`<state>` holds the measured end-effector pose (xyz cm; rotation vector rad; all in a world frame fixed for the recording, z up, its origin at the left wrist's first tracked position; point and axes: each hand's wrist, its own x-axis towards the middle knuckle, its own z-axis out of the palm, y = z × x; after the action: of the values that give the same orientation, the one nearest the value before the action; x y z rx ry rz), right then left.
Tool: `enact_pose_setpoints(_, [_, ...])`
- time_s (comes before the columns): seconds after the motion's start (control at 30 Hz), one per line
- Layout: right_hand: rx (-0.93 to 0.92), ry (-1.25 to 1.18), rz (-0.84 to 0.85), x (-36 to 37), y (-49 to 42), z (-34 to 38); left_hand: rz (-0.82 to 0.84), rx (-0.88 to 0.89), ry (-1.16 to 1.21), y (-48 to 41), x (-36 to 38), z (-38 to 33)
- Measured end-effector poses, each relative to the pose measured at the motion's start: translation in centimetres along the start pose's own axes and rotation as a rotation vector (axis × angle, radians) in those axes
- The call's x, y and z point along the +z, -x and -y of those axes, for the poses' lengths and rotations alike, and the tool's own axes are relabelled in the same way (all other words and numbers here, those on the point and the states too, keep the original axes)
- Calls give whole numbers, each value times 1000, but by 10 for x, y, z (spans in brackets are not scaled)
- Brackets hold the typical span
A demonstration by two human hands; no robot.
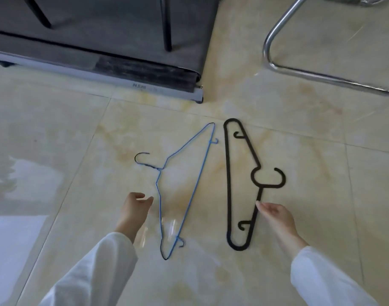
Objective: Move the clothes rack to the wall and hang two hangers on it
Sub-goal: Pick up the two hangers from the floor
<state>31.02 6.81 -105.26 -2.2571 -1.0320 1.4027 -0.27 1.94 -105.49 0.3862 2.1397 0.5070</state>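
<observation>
Both hangers lie flat on the floor point(321, 140), unhung: the blue wire hanger point(184, 186) left, the black plastic hanger point(228, 184) just beside it. Your left hand point(135, 208) and right hand point(275, 214) reach down, grips spread and empty. No rack is visible. A chrome chair frame point(275, 67) and grey furniture base point(122, 69) stand beyond.

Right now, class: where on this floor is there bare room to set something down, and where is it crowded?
Free: the tiles left of the blue hanger, below the grey mat; also right of the black hanger, below the chrome tube frame. Crowded: the centre, where both hangers lie close together, left hand and right hand beside them.
</observation>
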Motion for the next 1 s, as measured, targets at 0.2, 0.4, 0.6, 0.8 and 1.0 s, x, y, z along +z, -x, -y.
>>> enact_pose_setpoints(0.2, [-91,121,-141,24,-11,-16,-48,62,-154,-22,22,14])
enact_pose_setpoints(0.4, [-57,296,-142,31,-13,-16,-54,160,-402,-32,34,7])
enact_pose_setpoints(0.6, [5,307,-58,26,-26,-9,-23,142,-320,-36,32,1])
enact_pose_setpoints(0.8, [-12,94,99,14,-20,-8,140,67,212,-15,20,0])
enact_pose_setpoints(1.0, [-87,-12,102,-1,6,9,226,99,369,32,-1,-23])
